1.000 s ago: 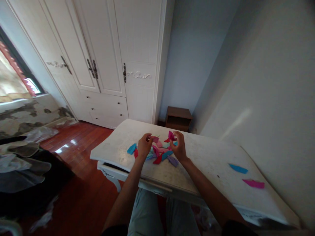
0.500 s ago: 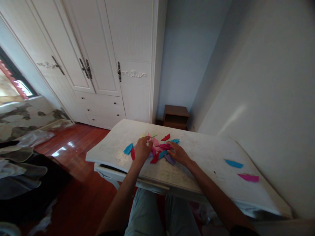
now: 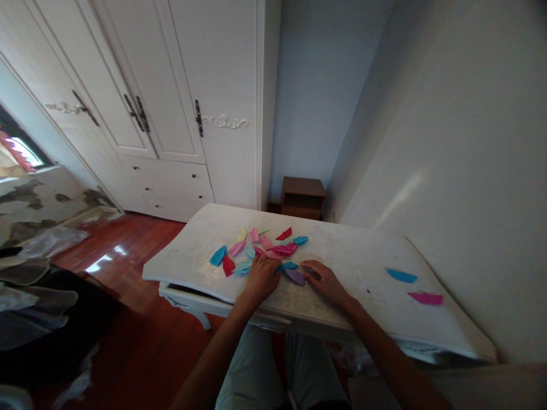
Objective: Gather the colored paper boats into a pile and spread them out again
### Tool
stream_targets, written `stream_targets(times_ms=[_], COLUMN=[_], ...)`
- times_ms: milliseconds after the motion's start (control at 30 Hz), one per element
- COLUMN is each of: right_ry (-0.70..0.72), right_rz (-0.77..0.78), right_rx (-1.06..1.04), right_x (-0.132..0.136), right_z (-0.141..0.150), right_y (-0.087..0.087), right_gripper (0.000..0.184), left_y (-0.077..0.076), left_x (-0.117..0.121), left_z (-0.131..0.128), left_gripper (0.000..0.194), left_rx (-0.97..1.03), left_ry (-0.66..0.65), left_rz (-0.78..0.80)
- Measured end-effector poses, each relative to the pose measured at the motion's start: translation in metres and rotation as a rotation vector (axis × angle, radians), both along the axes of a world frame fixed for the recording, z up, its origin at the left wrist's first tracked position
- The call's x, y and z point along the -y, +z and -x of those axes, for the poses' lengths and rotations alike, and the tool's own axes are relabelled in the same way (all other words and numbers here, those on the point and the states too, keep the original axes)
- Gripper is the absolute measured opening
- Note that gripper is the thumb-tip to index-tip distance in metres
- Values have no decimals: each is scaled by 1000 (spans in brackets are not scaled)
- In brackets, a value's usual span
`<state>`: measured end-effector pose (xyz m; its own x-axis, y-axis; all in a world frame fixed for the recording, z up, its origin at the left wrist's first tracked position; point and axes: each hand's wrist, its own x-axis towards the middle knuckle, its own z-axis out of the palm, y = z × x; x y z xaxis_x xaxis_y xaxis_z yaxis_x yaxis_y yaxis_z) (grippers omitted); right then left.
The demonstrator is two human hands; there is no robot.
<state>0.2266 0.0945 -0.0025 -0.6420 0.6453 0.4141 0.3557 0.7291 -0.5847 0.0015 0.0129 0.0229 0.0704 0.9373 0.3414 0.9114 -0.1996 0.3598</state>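
One purple folded paper lies on the white table. Left of that purple piece, your left hand rests palm-down, fingers curled; right of it, your right hand arches, fingers bent. How open either is, or whether it grips paper, cannot be told.

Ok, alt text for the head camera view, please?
A person's left hand is over scattered colorful paper-like pieces on a white table, the right hand beside them. A blue piece and pink piece lie farther right; a wardrobe stands behind.
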Motion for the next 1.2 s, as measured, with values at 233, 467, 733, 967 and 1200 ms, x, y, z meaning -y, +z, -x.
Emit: stream_targets(times_ms=[233,467,733,967,1200], right_ry=[44,175,-37,-38,78], right_rz=[-114,-278,-253,-220,-264], right_rx=[82,234,99,21,180], right_x=[22,23,25,13,-16], right_z=[-3,23,3,18,64], right_y=[2,-5,-3,7,14], right_gripper=[40,50,40,38,43], left_y=[-6,-4,-15,-16,-20], left_x=[-4,-25,-10,-9,-8], left_z=[3,3,9,8,7], left_gripper=[32,40,43,42,44], left_rx=[49,-54,-42,-55,-50], left_ry=[-29,136,153,265,265], left_rz=[-116,-83,-137,-199,-164])
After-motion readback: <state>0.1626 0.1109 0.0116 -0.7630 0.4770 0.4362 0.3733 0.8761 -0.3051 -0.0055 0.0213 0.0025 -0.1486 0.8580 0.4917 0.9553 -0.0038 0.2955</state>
